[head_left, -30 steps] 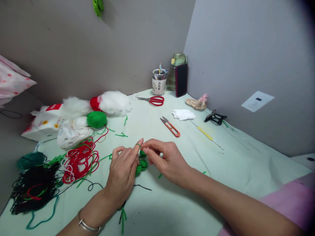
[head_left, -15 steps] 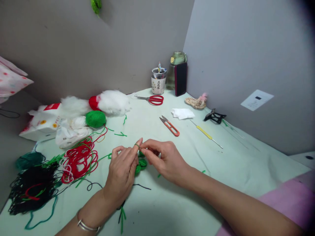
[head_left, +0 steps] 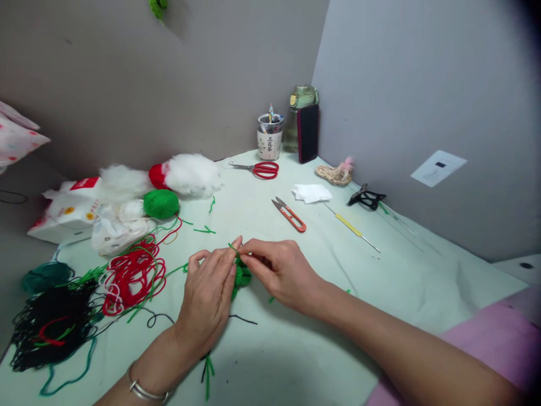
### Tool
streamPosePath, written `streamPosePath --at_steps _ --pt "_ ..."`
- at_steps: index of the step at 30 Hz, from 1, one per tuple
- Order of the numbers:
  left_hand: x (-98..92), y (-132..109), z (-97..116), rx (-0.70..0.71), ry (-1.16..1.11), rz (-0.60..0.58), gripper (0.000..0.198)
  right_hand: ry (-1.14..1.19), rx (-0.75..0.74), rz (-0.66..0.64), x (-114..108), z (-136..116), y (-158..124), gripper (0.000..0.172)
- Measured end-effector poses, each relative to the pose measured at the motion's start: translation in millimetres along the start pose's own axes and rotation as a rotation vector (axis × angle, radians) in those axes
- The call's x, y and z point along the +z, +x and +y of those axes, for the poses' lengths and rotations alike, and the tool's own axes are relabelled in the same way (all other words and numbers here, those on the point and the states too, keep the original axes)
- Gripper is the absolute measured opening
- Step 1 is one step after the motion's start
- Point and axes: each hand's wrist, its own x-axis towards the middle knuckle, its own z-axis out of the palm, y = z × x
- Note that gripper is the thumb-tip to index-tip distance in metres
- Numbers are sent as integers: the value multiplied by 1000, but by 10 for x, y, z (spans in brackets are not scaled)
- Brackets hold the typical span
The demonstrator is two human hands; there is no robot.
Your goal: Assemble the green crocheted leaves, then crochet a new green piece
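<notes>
My left hand (head_left: 209,296) and my right hand (head_left: 281,270) meet over the middle of the pale green cloth (head_left: 296,361). Both pinch a small green crocheted piece (head_left: 242,276) and its green yarn strand between thumbs and fingertips. The piece is partly hidden under my fingers. A silver bangle (head_left: 146,389) is on my left wrist.
Red yarn tangle (head_left: 133,276), black yarn tangle (head_left: 51,324) and green yarn ball (head_left: 160,204) lie left. White stuffing (head_left: 192,176) is behind them. Orange snips (head_left: 289,214), red scissors (head_left: 260,168), yellow-handled crochet hook (head_left: 350,227), tissue (head_left: 311,193), a cup (head_left: 269,137) and a bottle (head_left: 298,115) sit far right.
The view has shifted slightly. My fingertips have drawn closer to the green piece, and the loop of yarn over my left forefinger has dropped lower.
</notes>
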Motion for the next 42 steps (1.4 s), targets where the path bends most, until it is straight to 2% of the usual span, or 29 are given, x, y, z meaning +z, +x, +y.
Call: streamPosePath --at_steps 8,28,42 --pt "11 2 -6 7 39 39 57 4 17 29 10 31 21 17" --pt "5 9 -38 -6 119 -13 56 121 93 -26 -28 27 48 20" --pt "-20 11 -38 -3 135 -40 49 484 168 -91 -19 78 93 17"
